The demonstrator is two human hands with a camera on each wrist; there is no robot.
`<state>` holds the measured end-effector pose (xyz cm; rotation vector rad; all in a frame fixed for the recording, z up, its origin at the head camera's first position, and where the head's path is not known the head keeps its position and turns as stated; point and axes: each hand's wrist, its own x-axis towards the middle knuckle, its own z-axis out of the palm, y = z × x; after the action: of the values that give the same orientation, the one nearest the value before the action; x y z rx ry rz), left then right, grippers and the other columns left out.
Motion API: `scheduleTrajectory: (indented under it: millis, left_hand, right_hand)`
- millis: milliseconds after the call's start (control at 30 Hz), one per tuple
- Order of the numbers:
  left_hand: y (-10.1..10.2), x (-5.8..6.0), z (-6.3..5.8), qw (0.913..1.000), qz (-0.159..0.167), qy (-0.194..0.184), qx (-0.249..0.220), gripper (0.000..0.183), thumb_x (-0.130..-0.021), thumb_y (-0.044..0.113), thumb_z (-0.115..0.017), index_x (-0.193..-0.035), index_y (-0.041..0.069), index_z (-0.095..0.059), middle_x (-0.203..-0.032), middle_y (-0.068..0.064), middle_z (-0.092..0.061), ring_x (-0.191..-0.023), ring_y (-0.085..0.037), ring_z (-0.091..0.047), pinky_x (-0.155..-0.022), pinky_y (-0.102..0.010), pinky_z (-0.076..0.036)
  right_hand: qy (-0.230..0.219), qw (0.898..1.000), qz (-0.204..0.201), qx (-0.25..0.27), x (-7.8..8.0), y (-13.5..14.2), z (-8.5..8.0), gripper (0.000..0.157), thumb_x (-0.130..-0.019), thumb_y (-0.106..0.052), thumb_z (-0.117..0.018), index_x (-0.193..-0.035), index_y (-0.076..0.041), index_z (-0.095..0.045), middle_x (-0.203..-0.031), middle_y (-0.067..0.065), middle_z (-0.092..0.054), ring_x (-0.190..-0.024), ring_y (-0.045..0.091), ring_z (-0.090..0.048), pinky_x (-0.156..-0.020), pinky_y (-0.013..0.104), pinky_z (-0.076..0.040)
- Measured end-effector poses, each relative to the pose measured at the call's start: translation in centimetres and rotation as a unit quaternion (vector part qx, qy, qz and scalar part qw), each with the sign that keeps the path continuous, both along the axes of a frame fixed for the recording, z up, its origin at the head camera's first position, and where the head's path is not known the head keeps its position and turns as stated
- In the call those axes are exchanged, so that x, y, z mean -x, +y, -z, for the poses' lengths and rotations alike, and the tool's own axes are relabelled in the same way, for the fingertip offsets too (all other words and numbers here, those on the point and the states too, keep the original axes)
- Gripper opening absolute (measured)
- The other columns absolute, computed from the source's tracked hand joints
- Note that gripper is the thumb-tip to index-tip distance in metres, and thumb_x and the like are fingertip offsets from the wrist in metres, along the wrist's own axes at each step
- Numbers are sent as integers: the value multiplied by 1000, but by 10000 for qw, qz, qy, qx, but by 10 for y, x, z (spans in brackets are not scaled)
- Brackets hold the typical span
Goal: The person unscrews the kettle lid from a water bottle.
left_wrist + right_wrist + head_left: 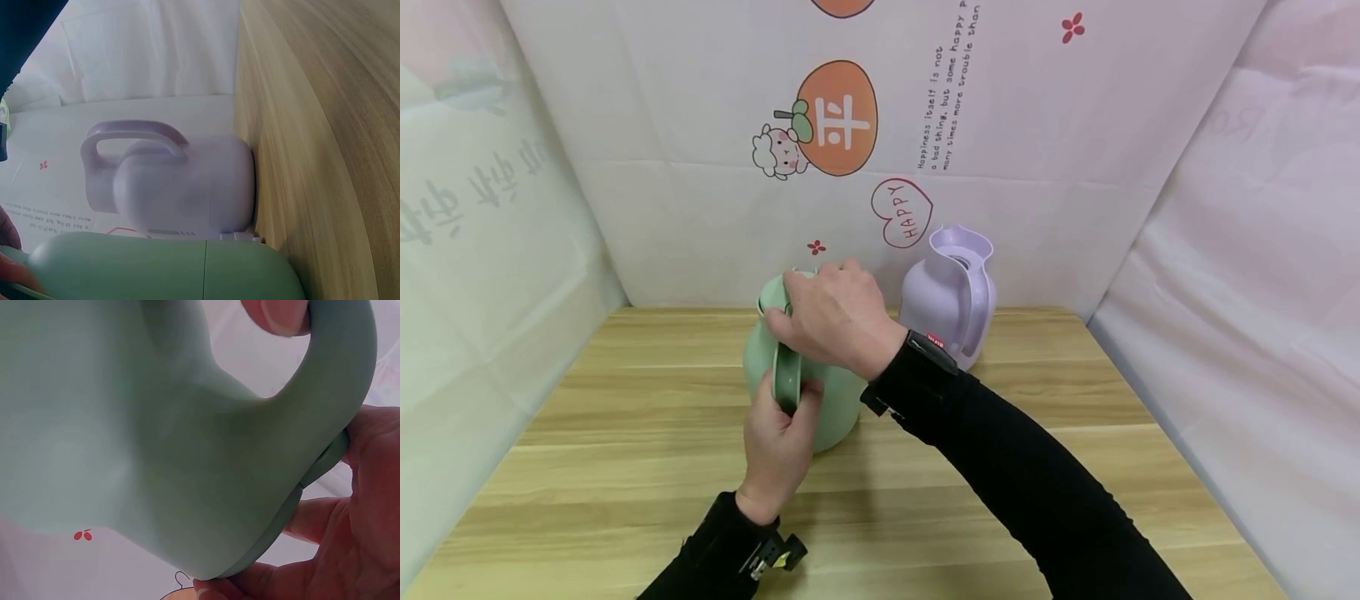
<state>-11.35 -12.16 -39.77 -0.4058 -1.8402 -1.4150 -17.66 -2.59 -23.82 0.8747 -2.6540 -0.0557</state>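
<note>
A pale green thermos jug [838, 408] stands on the table, its handle toward the near side. My left hand [778, 442] grips the handle [787, 379], with the thumb on the right side of it. Reaching over the top, my right hand [842, 321] holds the lid [326, 464]; its thumb lies by the upper end of the handle and the other fingers reach to the far rim. In the right wrist view, those fingers [269, 581] curl at the lid's edge. Most of the jug's mouth is hidden under this hand.
A lilac thermos jug [936, 300] stands just behind and to the right, partly behind my right wrist. The wood-grain table [625, 433] ends at a white printed cloth [700, 217], and more cloth hangs along both sides.
</note>
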Motion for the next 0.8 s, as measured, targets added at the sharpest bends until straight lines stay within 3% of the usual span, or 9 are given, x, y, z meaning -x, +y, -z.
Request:
scheduleTrajectory:
  millis: [500,633,800]
  left_hand:
    - [0,0,-2,9999,-61,-128,-3,13,-101,4,-63,-95,6,-53,-69,3,-29,-59,-7,-25,-57,-28,-29]
    - [1,-1,-3,9999,-74,-150,-16,12,-101,4,-63,-96,6,-53,-69,3,-30,-60,-6,-26,-58,-28,-30]
    - [1,-2,-3,9997,-84,-224,-67,12,-100,3,-64,-96,6,-53,-69,4,-31,-60,-6,-27,-58,-28,-30]
  right_hand:
    - [-130,9980,-603,122,10,10,-1,31,-102,-42,-50,-82,-18,-51,-69,-1,-48,-72,19,-53,-73,34,-39]
    - [-388,9966,-700,199,13,12,-2,31,-102,-44,-49,-102,-17,-65,-75,0,-54,-83,21,-54,-82,37,-42]
    - [-516,9951,-816,209,15,14,-4,37,-104,-47,-49,-120,-19,-67,-84,1,-60,-92,23,-55,-90,40,-43]
